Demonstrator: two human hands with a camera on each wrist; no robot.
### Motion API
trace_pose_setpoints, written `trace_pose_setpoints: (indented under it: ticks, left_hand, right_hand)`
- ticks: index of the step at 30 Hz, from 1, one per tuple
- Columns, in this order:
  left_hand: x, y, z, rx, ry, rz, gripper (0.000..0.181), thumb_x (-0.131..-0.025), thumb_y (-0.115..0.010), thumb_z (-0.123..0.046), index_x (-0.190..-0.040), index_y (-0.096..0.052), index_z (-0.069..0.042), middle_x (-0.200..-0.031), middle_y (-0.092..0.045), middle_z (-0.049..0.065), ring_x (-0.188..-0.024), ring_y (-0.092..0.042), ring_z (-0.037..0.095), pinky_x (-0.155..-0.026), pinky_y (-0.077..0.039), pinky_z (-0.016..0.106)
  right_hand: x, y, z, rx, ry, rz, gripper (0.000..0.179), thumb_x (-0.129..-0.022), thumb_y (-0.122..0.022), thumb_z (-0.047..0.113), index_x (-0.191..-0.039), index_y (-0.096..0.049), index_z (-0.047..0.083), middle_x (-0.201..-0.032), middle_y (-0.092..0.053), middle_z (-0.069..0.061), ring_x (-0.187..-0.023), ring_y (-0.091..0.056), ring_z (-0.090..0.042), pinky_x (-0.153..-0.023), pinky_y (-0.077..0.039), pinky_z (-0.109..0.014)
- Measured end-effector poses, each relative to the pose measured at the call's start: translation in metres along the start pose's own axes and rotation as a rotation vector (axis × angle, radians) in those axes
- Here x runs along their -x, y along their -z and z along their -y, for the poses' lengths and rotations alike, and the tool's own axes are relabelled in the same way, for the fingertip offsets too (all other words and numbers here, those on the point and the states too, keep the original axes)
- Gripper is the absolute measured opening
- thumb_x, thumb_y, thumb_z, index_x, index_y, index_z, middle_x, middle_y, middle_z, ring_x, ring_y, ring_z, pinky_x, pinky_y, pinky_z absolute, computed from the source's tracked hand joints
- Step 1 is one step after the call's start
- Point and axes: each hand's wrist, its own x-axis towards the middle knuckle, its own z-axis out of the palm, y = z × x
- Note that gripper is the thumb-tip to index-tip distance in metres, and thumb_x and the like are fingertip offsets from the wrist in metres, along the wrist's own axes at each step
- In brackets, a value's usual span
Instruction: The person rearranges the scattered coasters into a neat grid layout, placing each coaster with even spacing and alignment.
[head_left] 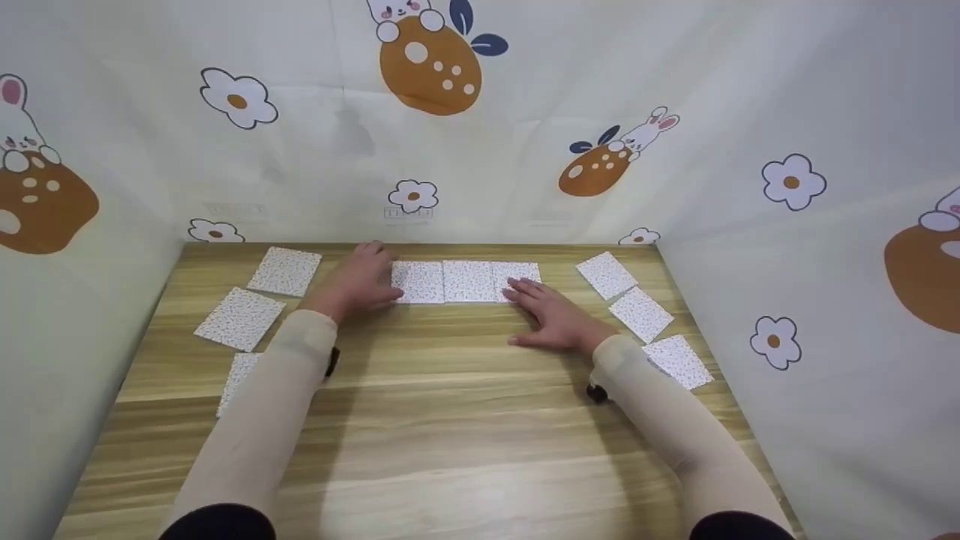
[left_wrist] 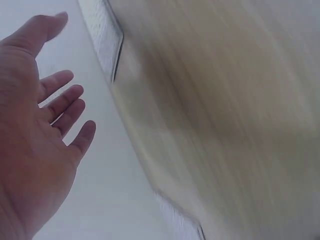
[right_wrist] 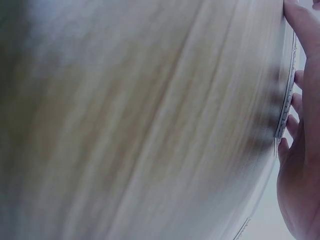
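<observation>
Three thin square tiles, white with small speckles, lie edge to edge in a row at the back of the table: a left tile [head_left: 418,283], a middle tile [head_left: 469,281] and a right tile [head_left: 517,271]. At the row's left end is my left hand [head_left: 358,279], its thumb by the left tile's near corner. The left wrist view shows that hand [left_wrist: 35,135] with relaxed, spread fingers and nothing gripped. My right hand [head_left: 553,319] rests its fingertips on the right tile, thumb held apart over the wood. Only part of this hand [right_wrist: 305,160] shows in the right wrist view.
Left of my left arm lie a back tile [head_left: 285,271], a middle tile [head_left: 240,319] and a front tile [head_left: 236,375], partly covered by the sleeve. Three more tiles [head_left: 641,313] slant down the right side. Patterned sheeting [head_left: 480,150] encloses the wooden table [head_left: 450,420].
</observation>
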Motion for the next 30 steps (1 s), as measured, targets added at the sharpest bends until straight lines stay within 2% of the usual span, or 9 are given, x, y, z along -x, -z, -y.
trace_pose_setpoints:
  ticks: [5,10,16,24,30]
  left_hand:
    - [0.029,0.016,0.017,0.026,0.032,-0.022,0.063,-0.098,-0.075,-0.028,-0.151,-0.059,0.002,-0.158,-0.048,0.025,-0.148,-0.043,0.046,-0.125,-0.038,0.064]
    - [0.059,0.024,0.038,0.059,0.064,-0.062,0.059,-0.101,-0.069,-0.028,-0.15,-0.058,0.004,-0.157,-0.046,0.03,-0.146,-0.044,0.053,-0.124,-0.037,0.068]
    - [0.092,0.032,0.062,0.113,0.123,-0.098,0.059,-0.103,-0.072,-0.027,-0.15,-0.058,0.006,-0.157,-0.045,0.032,-0.148,-0.042,0.054,-0.124,-0.035,0.07]
    - [0.128,0.039,0.094,0.1,0.24,-0.117,0.076,-0.101,-0.078,-0.036,-0.154,-0.049,0.011,-0.159,-0.039,0.04,-0.145,-0.037,0.064,-0.119,-0.033,0.079]
    - [0.15,0.041,0.107,0.082,0.34,-0.141,0.093,-0.099,-0.08,-0.048,-0.158,-0.042,0.014,-0.16,-0.032,0.045,-0.14,-0.036,0.07,-0.114,-0.033,0.084]
  right_hand:
    - [0.0,0.0,-0.002,0.012,-0.006,0.007,0.101,-0.095,-0.076,0.064,-0.174,-0.037,0.014,-0.181,-0.028,-0.013,-0.167,-0.023,-0.04,-0.135,-0.021,-0.058]
    - [0.001,0.001,-0.003,0.003,-0.026,0.019,0.103,-0.095,-0.076,0.066,-0.175,-0.034,0.017,-0.182,-0.026,-0.009,-0.168,-0.02,-0.036,-0.136,-0.02,-0.056]
    - [0.002,0.0,-0.001,-0.007,-0.031,0.021,0.103,-0.095,-0.075,0.067,-0.175,-0.034,0.018,-0.183,-0.025,-0.008,-0.169,-0.02,-0.036,-0.135,-0.02,-0.058]
    - [0.002,-0.001,0.0,0.001,-0.023,0.03,0.103,-0.095,-0.075,0.067,-0.175,-0.034,0.017,-0.183,-0.025,-0.009,-0.168,-0.02,-0.038,-0.135,-0.02,-0.057]
    - [0.001,0.0,-0.001,0.001,-0.011,0.022,0.102,-0.096,-0.075,0.065,-0.175,-0.034,0.016,-0.182,-0.026,-0.01,-0.168,-0.021,-0.038,-0.136,-0.02,-0.056]
